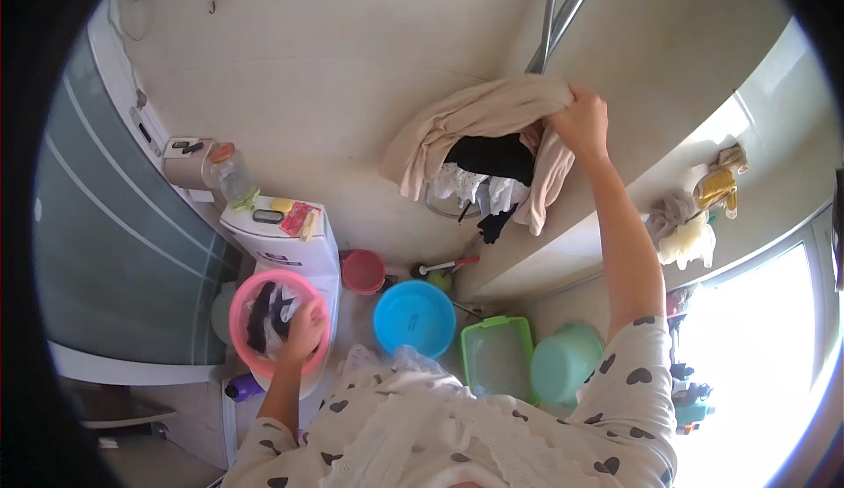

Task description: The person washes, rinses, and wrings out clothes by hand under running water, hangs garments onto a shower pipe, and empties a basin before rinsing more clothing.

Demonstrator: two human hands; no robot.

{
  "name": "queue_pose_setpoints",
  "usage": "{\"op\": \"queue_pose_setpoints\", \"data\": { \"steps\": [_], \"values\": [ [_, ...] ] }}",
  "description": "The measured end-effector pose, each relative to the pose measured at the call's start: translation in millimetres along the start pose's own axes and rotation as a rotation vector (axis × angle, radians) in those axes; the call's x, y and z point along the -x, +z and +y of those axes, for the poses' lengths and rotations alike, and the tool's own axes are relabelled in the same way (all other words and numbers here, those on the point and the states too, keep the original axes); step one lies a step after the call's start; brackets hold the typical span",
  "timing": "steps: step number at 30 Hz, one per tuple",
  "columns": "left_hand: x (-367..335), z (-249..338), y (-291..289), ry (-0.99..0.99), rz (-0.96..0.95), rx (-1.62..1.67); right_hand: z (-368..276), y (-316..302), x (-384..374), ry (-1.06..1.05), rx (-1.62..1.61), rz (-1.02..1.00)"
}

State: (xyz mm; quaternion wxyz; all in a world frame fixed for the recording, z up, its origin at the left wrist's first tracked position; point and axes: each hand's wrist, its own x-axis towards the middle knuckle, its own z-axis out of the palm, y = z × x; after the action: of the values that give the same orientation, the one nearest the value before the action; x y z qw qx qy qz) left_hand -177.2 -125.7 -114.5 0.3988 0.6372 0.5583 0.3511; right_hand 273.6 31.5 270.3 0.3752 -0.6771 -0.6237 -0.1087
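You seem to be adjusting the beige cloth [479, 112] by the wall [299, 75], right hand [585, 123] gripping it between fingers, left hand [304, 333] at the pink basin [236, 314], hold unclear; shifting the cloth calls for steadiness.

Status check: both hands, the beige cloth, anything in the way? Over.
Right hand gripping draped beige cloth. Left hand at round pink plastic basin, grip unclear. Possible snag: black cloth bunched beneath the beige.

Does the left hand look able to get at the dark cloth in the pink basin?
Probably yes: the left hand is over the pink basin, and much of the dark cloth lies uncovered nearby.
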Motion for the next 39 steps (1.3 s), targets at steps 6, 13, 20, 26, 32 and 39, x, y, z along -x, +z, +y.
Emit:
{"op": "queue_pose_setpoints", "data": {
  "steps": [6,13,20,26,32,39],
  "values": [
    [-108.6,178.5,45.9,0.242,0.137,0.097,-82.6,-35.2,10.1,-0.225,-0.115,0.117],
    [-136.3,225.8,94.8,0.119,-0.205,0.903,-109.3,-59.6,72.1,-0.346,-0.344,-0.013],
    [-98.1,97.7,169.6,0.406,-0.332,0.073,-72.9,16.7,169.5,0.163,-0.590,-0.558],
    [-74.4,17.5,173.4,0.024,-0.933,-0.491,-4.5,95.8,244.5,0.549,-0.681,-0.742],
    [-24.7,-37.5,97.5,-0.477,-0.598,-0.214,34.6,134.6,305.5,0.871,-0.825,-0.846],
    [67.4,-133.4,13.2,-0.549,-0.212,-0.132,61.5,181.8,345.5,0.625,-0.665,-0.822]
  ]
}}
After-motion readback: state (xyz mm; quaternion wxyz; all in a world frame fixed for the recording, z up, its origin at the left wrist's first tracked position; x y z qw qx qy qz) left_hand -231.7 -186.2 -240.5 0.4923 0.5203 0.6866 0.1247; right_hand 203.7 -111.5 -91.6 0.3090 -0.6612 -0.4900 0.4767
